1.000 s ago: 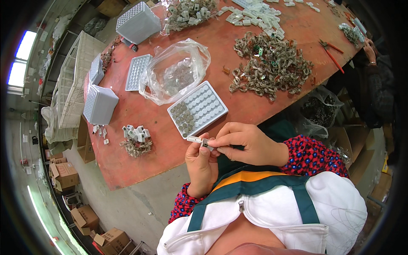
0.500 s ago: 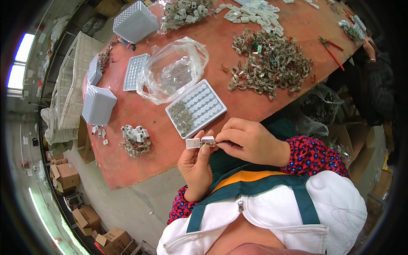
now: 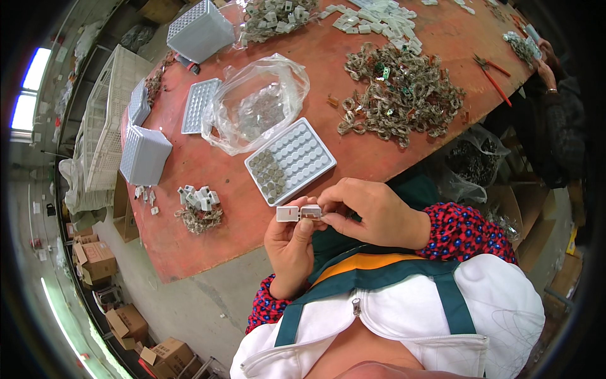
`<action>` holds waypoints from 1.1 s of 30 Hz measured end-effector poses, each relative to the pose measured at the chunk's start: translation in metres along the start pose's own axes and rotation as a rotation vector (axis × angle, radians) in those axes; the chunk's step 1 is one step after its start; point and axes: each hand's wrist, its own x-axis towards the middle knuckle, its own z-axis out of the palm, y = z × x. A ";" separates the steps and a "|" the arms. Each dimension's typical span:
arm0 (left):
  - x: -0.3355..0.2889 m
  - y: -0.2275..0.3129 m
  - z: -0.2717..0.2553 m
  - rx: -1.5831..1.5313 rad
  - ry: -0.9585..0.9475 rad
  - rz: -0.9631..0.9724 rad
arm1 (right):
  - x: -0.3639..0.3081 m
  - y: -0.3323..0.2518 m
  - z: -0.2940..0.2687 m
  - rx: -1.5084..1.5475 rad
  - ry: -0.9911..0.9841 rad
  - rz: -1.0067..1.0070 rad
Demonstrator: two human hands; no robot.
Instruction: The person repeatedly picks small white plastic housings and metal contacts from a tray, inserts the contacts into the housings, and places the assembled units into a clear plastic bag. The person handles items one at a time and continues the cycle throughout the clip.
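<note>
In front of my chest, my left hand (image 3: 291, 247) grips a small white plastic case (image 3: 288, 214) whose two halves lie opened side by side. Its thumb presses near the lower edge of the right half, where something brownish shows inside. At the right end of this case my right hand (image 3: 372, 211) is closed, thumb and index finger pinched together; what they pinch is hidden. Just beyond my hands, on the table, lies a white tray (image 3: 307, 153) with round pockets. Several round grey discs (image 3: 267, 172) fill its left part.
The red table (image 3: 240, 230) also bears an open clear plastic bag (image 3: 255, 104), a heap of tangled cords (image 3: 404, 95), a small pile of white cases with cords (image 3: 201, 208), stacked trays (image 3: 145, 156) and red-handled pliers (image 3: 493, 77). At the far right is another person's hand (image 3: 546, 72).
My right fingers have shifted slightly and curled in against the case's right end. The other person's hands at the far right have moved. The case stays in my left hand.
</note>
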 end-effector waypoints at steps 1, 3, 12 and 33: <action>0.001 0.001 -0.002 -0.001 -0.030 0.003 | 0.001 -0.001 -0.001 0.035 -0.002 0.009; 0.001 0.001 -0.003 0.052 -0.053 0.048 | 0.003 -0.001 -0.003 0.022 -0.002 -0.046; -0.001 0.000 -0.006 0.331 0.000 0.180 | 0.004 -0.003 -0.005 0.030 -0.089 -0.049; 0.003 -0.012 -0.011 0.288 0.021 0.307 | 0.003 -0.008 -0.001 0.173 -0.097 0.160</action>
